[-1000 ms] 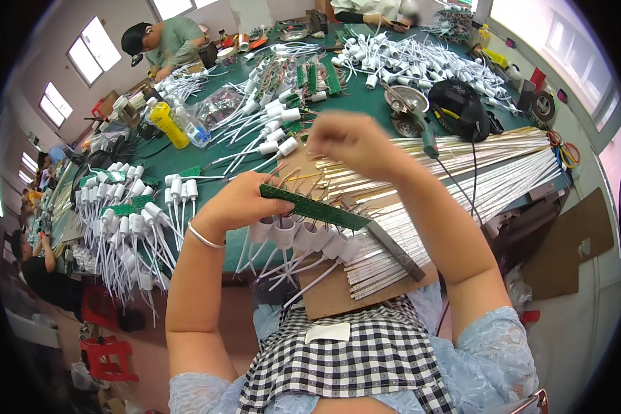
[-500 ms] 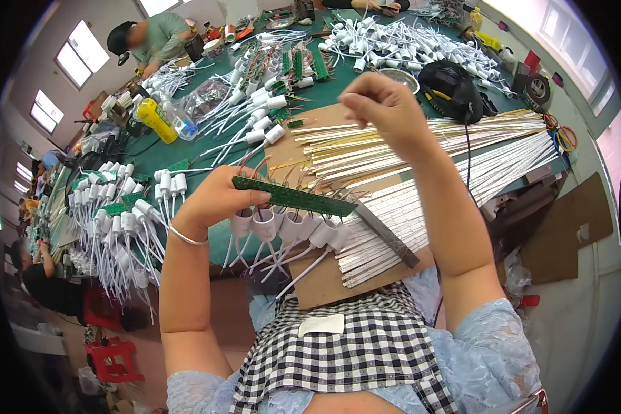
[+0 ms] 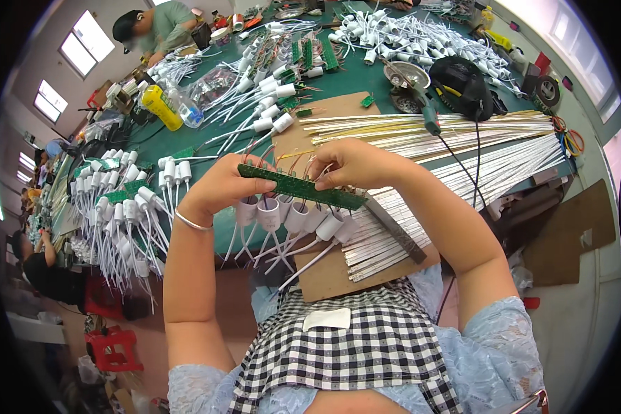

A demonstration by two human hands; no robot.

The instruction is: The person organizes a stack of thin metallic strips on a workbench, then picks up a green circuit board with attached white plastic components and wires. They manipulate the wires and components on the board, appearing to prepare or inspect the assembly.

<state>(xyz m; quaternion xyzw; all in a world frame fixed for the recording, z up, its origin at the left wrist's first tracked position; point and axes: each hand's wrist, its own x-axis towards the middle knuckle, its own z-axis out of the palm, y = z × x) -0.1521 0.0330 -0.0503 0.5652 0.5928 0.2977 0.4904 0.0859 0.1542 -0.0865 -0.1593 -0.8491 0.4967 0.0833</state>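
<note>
A long, narrow green circuit board (image 3: 293,185) is held up in front of me, slanting down to the right. My left hand (image 3: 217,185) grips its left end, thumb on the near face. My right hand (image 3: 357,163) is closed at the board's middle, with the thumb against the face and the fingers behind, among thin wires. Whether it also pinches a wire is hidden. Below the board hangs a row of white lamp sockets (image 3: 268,214) with white cables dangling toward my lap. Thin reddish wires stick up along the upper edge.
Silvery strips (image 3: 448,179) lie on cardboard to the right, under a dark metal bar (image 3: 395,230). A soldering iron (image 3: 430,117) rests by a metal dish (image 3: 407,74). Bundles of socketed boards (image 3: 123,207) hang at the left table edge. A co-worker (image 3: 160,31) sits at far left.
My right hand has come down from above the strips onto the board's middle, uncovering the soldering iron and dish. My left hand still holds the board.
</note>
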